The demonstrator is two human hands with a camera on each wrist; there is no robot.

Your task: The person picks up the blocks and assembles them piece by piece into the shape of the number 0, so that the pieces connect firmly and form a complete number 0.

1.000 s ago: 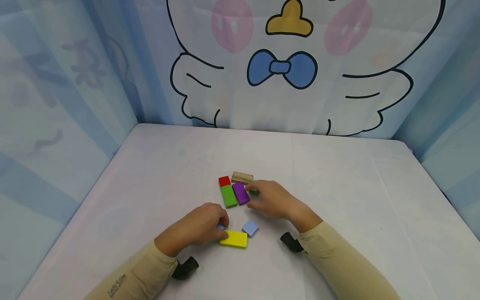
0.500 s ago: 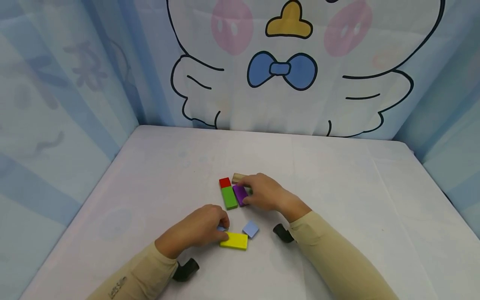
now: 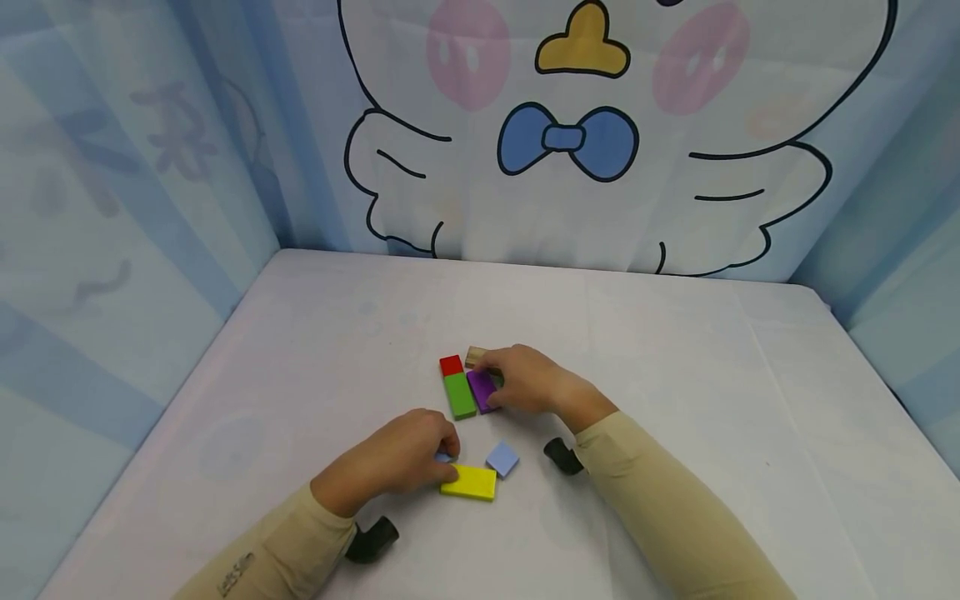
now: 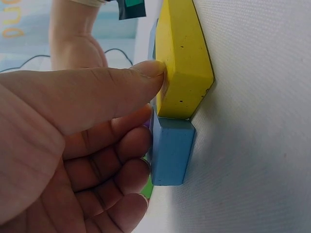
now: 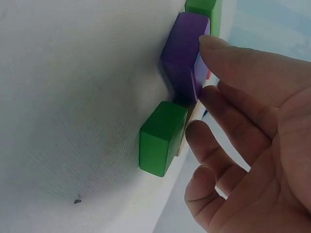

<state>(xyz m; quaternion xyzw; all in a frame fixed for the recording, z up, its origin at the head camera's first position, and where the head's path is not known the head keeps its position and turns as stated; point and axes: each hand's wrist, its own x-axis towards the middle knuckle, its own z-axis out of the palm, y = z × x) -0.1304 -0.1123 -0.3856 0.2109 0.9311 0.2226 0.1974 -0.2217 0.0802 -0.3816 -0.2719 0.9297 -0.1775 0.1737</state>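
Note:
My left hand is low over the table, its thumb tip against the end of a yellow block. Its curled fingers touch a blue block butted against the yellow one, mostly hidden from the head view. Farther back, my right hand pinches a purple block between thumb and index finger; the block lies low at the table. Close to the other right fingers sits a dark green block. Left of the purple block is a light green block, with a red block at its far end.
Behind the purple block lies a bare wooden block, partly covered by the right hand. A light blue block is turned at an angle beside the yellow one. Printed cloth hangs behind the white table and at both sides.
My right hand has moved a little left and away from me, from beside the purple block to a pinch on it. The left hand has stayed in place.

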